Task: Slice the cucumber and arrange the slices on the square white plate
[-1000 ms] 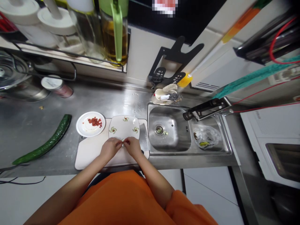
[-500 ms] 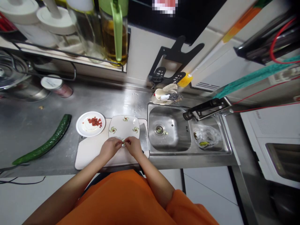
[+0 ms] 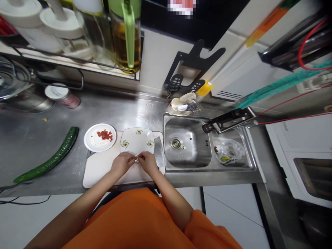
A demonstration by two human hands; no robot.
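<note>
A white squarish plate [image 3: 135, 140] lies on a pale cutting board [image 3: 101, 169]. Little swirls of thin green cucumber slices with red centres decorate it near its edges. At the near edge, my left hand [image 3: 122, 164] and my right hand [image 3: 148, 162] meet over another swirl of cucumber slices [image 3: 136, 157]. The fingers of both are pinched on the slices from either side, and the fingertips partly cover them. To the left, a round white plate [image 3: 89, 140] holds small red pieces [image 3: 105, 135]. A knife blade [image 3: 158, 152] shows right of the squarish plate.
A long cucumber [image 3: 52, 160] rests on the steel counter at left. A double sink [image 3: 194, 160] adjoins the board on the right, with a tap [image 3: 223, 122] and a plastic bag [image 3: 229, 151]. Above the counter, a shelf rack [image 3: 103, 69] carries jars and an oil bottle [image 3: 127, 45].
Hardly anything differs. Both hands stay over the near swirl, with at most a tiny shift of the fingers.
</note>
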